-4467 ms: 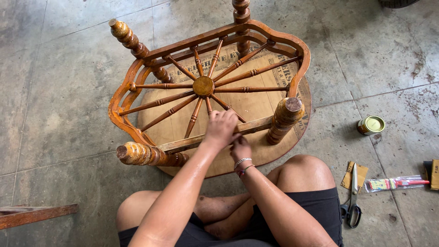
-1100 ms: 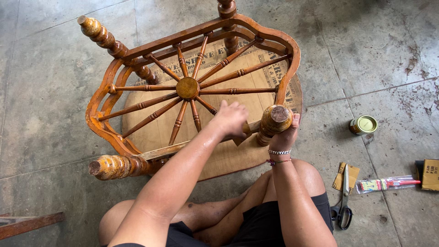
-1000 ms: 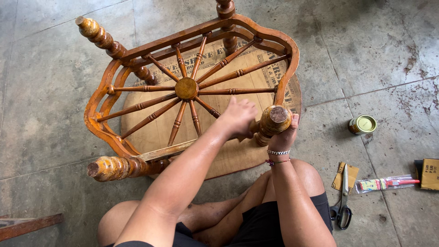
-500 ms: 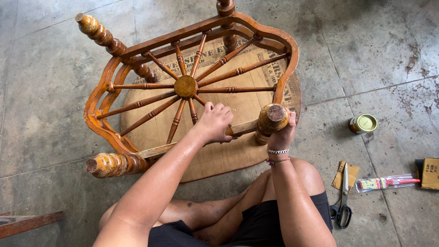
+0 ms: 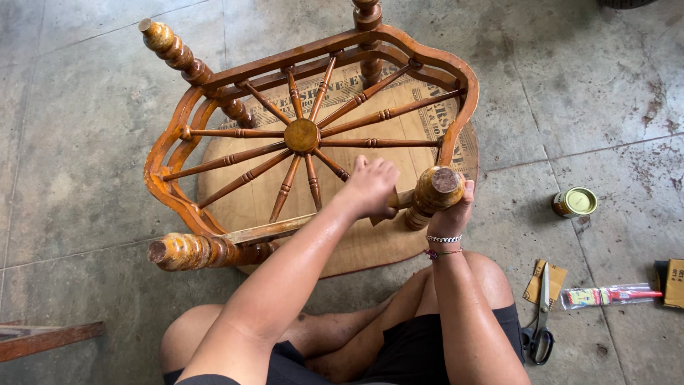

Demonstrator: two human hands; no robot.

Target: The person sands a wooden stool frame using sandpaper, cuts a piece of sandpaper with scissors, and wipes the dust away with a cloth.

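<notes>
An orange-brown wooden table [image 5: 165, 187] lies upside down on its round top [image 5: 356, 246], turned legs up, with a spoked wheel shelf and round hub [image 5: 301, 135]. My left hand [image 5: 370, 187] presses down on the bare near rail [image 5: 271, 229], fingers curled over a small brown piece of sandpaper whose corner [image 5: 375, 219] shows below the hand. My right hand [image 5: 450, 212] grips the near right leg [image 5: 438, 187] just under its end. My knees rest on the floor below the table.
On the concrete floor to the right lie a small round tin [image 5: 575, 202], scissors [image 5: 543, 321] on brown sandpaper sheets [image 5: 557, 274], a packaged brush [image 5: 613, 294] and a brown box [image 5: 673, 273]. A wooden plank [image 5: 50, 339] lies at the lower left.
My right hand moved from the rail to the near right leg and holds it. My left hand slides back and forth along the rail; it has now moved right, toward the leg.
</notes>
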